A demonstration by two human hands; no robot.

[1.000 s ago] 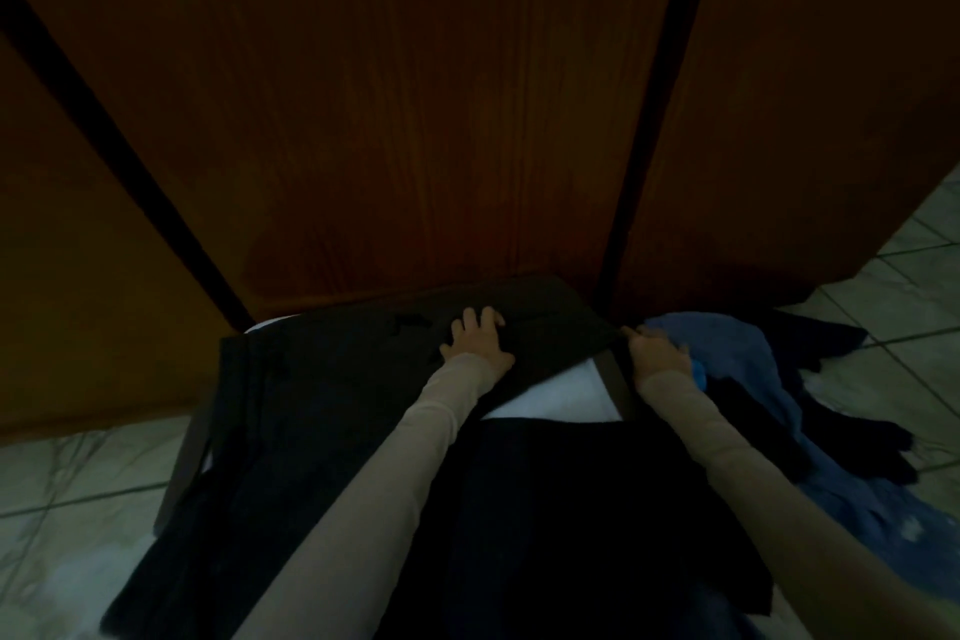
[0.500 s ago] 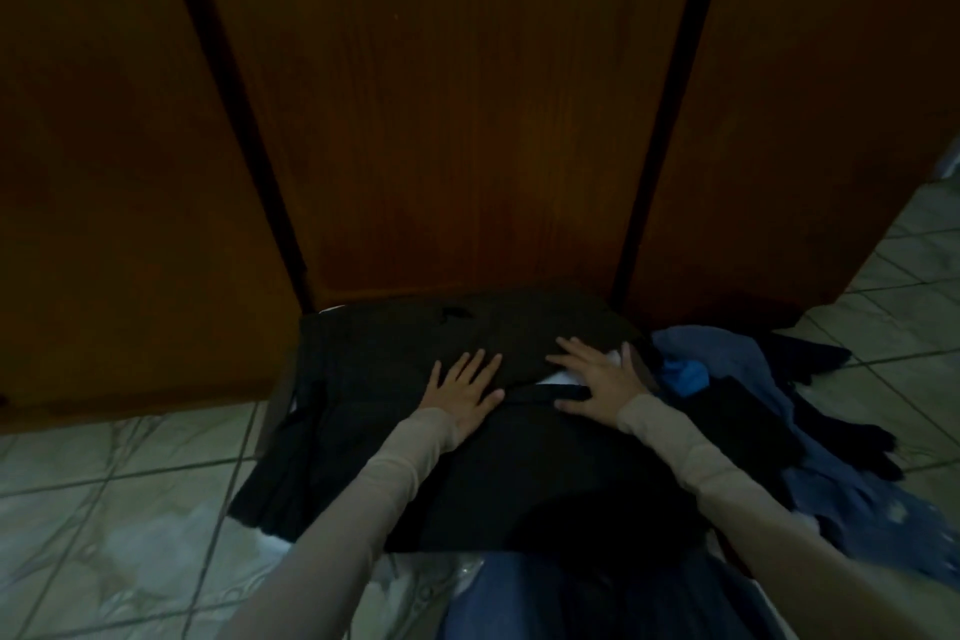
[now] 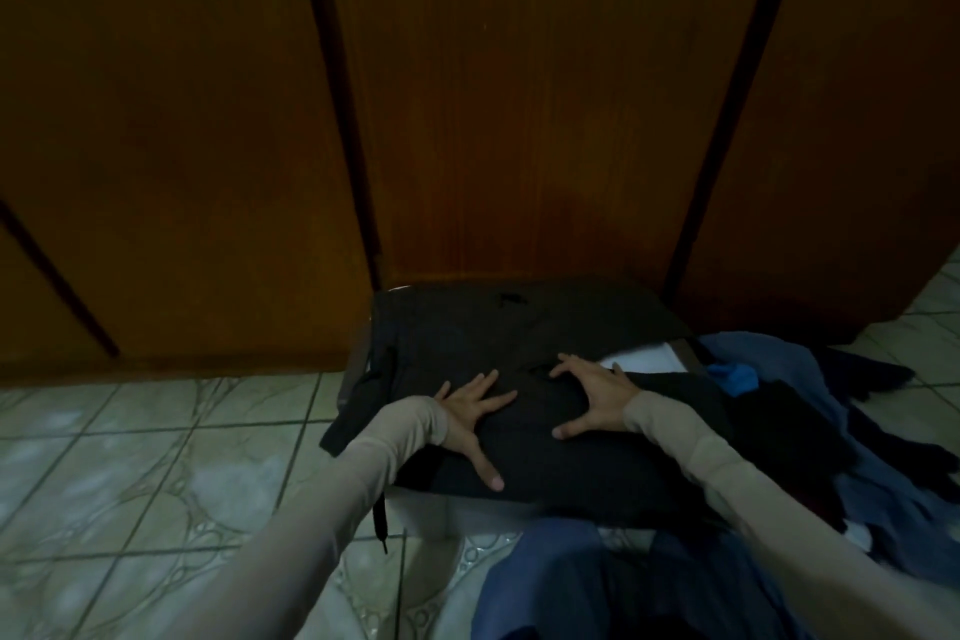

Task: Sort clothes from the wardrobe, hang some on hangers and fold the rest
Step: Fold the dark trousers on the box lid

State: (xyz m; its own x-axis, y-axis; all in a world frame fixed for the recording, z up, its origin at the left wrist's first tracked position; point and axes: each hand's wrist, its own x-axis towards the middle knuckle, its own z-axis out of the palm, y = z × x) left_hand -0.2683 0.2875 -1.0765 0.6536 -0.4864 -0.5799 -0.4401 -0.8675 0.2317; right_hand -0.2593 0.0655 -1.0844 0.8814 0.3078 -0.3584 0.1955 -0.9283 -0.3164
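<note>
Two hands of mine lie flat on the dark garment (image 3: 524, 379), which is spread over a white box (image 3: 447, 509) standing on the tiled floor (image 3: 130, 457) right in front of the wooden wardrobe doors (image 3: 519, 94). My left hand (image 3: 470, 418) presses on the garment's left part, fingers splayed wide and straight, thumb stretched toward its near edge. My right hand (image 3: 592, 395) rests just beside it on the same cloth, fingers spread and slightly arched, gripping nothing. A loose end of the garment droops off the box's left side, and a thin dark strap (image 3: 381, 517) hangs below it. Right of the garment, touching it, sits a heap of blue and black clothes (image 3: 810, 411). Nearer to me than the garment lies more blue cloth (image 3: 561, 582).
</note>
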